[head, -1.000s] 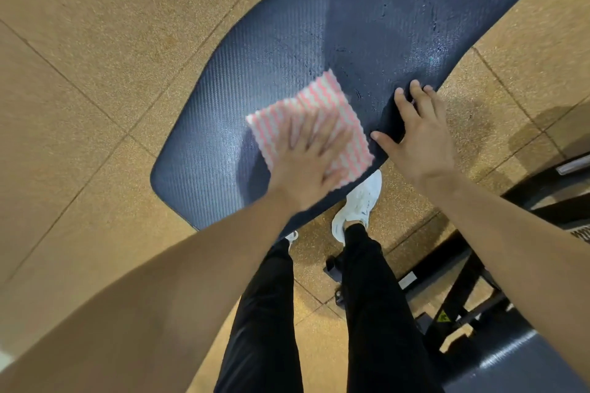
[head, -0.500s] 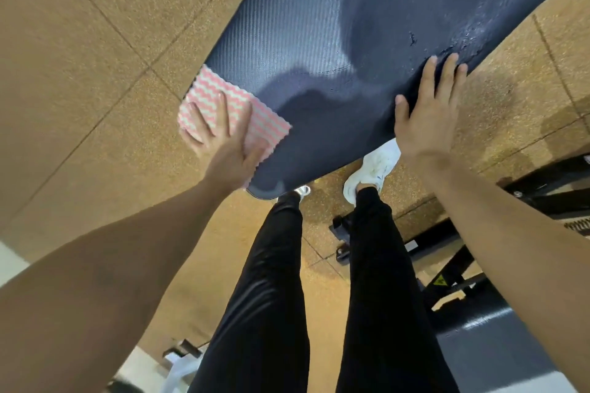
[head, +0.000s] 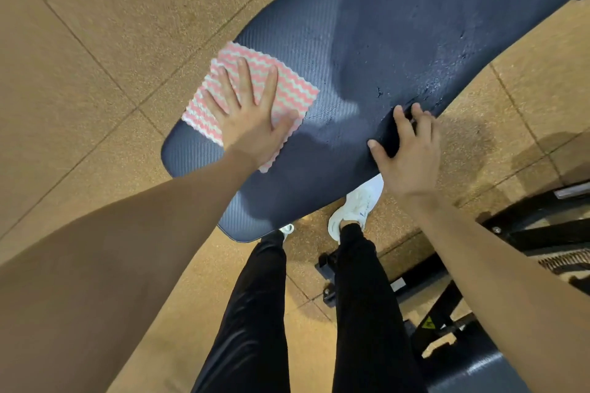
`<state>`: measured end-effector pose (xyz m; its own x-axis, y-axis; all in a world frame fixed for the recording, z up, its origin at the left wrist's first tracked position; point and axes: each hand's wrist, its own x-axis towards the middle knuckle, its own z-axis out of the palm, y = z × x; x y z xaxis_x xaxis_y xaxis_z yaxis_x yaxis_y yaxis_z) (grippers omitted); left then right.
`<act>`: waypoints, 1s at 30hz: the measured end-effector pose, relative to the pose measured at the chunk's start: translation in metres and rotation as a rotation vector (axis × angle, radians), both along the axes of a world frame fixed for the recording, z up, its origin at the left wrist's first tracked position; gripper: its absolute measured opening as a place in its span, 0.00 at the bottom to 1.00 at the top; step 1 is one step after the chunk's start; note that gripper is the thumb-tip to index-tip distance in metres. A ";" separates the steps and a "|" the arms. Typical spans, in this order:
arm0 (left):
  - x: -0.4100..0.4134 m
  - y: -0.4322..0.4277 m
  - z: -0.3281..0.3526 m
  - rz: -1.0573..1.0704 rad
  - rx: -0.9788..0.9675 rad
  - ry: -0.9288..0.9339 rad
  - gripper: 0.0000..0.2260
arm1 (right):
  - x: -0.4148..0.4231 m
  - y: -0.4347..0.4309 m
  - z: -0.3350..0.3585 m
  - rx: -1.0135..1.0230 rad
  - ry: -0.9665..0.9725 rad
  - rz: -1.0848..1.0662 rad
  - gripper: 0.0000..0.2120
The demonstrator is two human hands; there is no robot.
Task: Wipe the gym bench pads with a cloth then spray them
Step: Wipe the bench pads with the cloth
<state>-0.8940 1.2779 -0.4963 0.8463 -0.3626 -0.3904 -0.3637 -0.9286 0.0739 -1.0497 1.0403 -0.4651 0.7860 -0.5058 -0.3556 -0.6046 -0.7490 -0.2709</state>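
Observation:
A long dark blue bench pad (head: 376, 51) runs from the lower left to the upper right. A pink and white zigzag cloth (head: 287, 86) lies flat near the pad's left end, partly over its far edge. My left hand (head: 249, 115) presses flat on the cloth, fingers spread. My right hand (head: 405, 150) grips the pad's near edge, fingers on top and thumb apart. Wet droplets and scuffs mark the pad beyond my right hand.
Tan tiled floor (head: 95, 73) surrounds the bench. My legs in black trousers and white shoes (head: 357, 204) stand below the pad. A black metal frame (head: 447, 306) and another dark pad (head: 479, 373) sit at the lower right.
My left hand slid the cloth from the pad's middle out to its left end, then back a little onto the pad. My right hand stayed on the near edge.

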 end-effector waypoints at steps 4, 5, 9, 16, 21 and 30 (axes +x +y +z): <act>0.022 -0.056 -0.005 -0.084 -0.030 -0.026 0.36 | 0.001 -0.026 -0.002 0.016 -0.126 0.048 0.24; 0.025 -0.070 -0.005 -0.105 -0.035 -0.036 0.36 | 0.002 -0.034 -0.003 0.018 -0.144 0.055 0.22; 0.023 -0.121 -0.003 -0.165 -0.027 -0.036 0.35 | 0.015 -0.077 -0.005 0.028 -0.119 -0.013 0.26; -0.044 -0.165 -0.001 -0.304 -0.050 0.022 0.34 | 0.033 -0.144 0.000 0.008 -0.083 0.038 0.27; -0.071 -0.172 0.002 -0.506 -0.022 0.058 0.37 | 0.043 -0.181 0.005 0.039 -0.002 0.049 0.32; 0.024 -0.174 0.004 -0.386 0.068 0.027 0.38 | 0.052 -0.199 0.005 -0.008 0.114 0.176 0.35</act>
<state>-0.8702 1.1043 -0.4919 0.6421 -0.6245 -0.4446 -0.6857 -0.7273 0.0313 -0.9977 0.8408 -0.4603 0.8172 -0.3674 -0.4441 -0.4907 -0.8477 -0.2016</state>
